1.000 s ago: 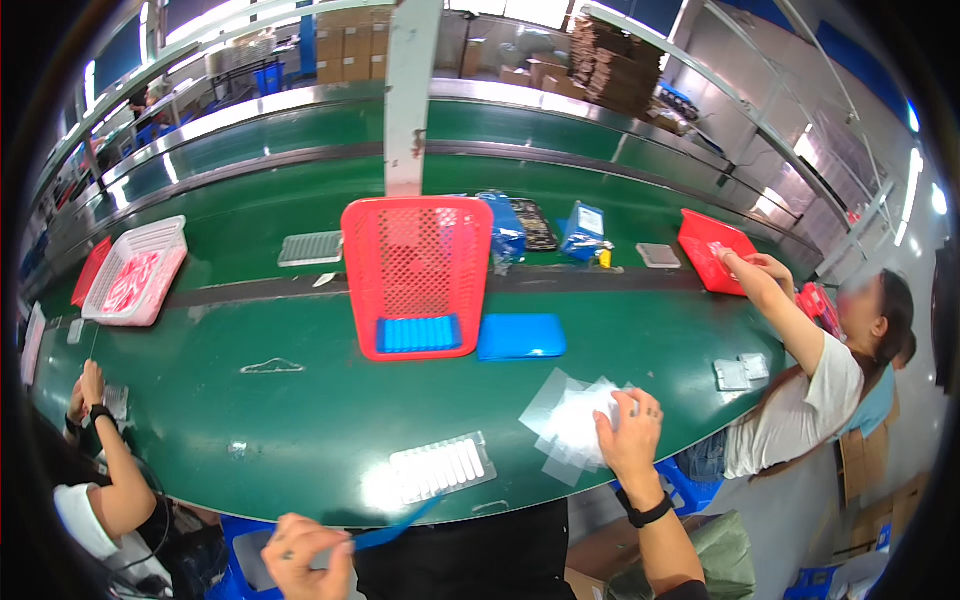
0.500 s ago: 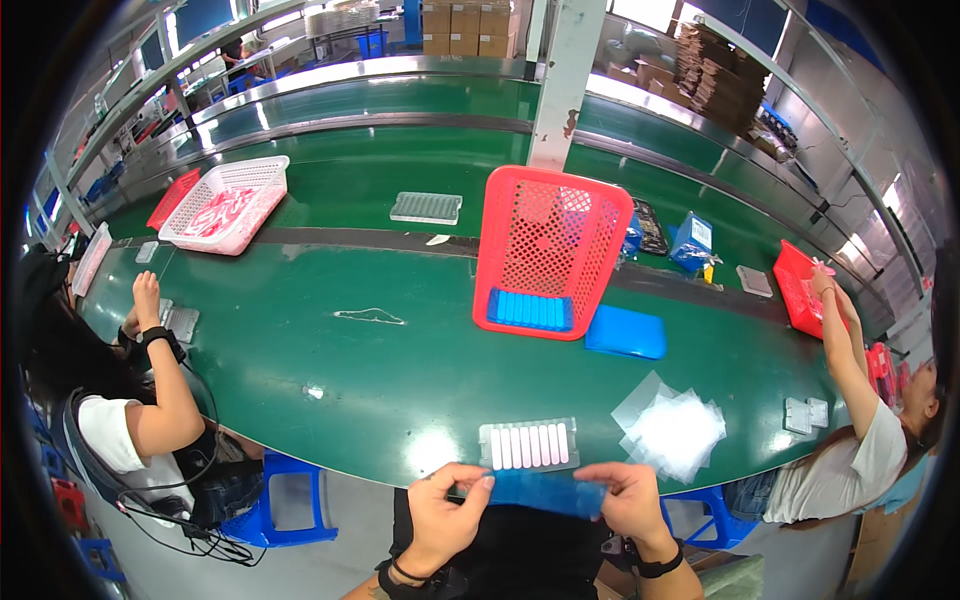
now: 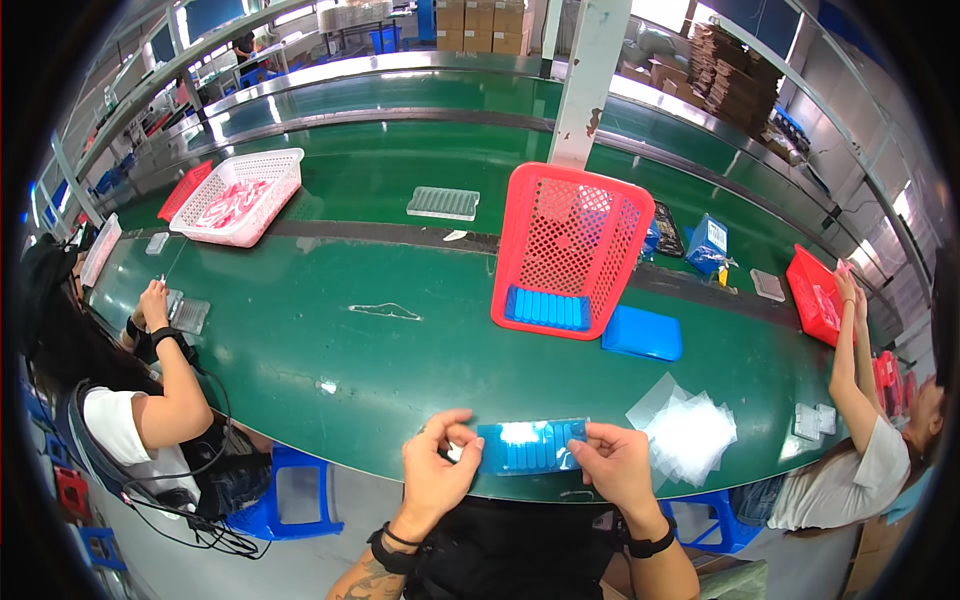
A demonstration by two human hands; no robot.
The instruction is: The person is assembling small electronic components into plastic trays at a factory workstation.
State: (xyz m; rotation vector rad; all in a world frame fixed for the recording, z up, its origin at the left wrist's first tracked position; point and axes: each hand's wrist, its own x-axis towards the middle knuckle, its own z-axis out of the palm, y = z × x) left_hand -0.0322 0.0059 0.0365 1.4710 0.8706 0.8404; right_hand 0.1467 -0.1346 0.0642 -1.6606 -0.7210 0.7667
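A sheet of clear blue film (image 3: 530, 447) lies over a clear plastic tray with a row of pale sticks, which show blue through it. My right hand (image 3: 620, 468) pinches the right end of the film, its thumb on top; whether the tray's edge is gripped too is hidden. At the left end is my left hand (image 3: 438, 468), with curled fingers and the thumb beside the film's edge. A small white bit (image 3: 455, 452) shows between its fingers, too small to name. A pile of clear film sheets (image 3: 690, 435) is right of my right hand.
Ahead stands a tilted red basket (image 3: 568, 250) with blue-covered trays inside, beside a blue lid-like case (image 3: 642, 334). Back left is a white basket (image 3: 235, 200) of pink-and-white pieces. Co-workers sit left (image 3: 150, 420) and right (image 3: 850, 450). A thin string (image 3: 385, 311) lies on the green table.
The blue film has moved forward from the table's edge onto the tray of sticks. My left hand has let go of the film's left end; my right still pinches its right end.
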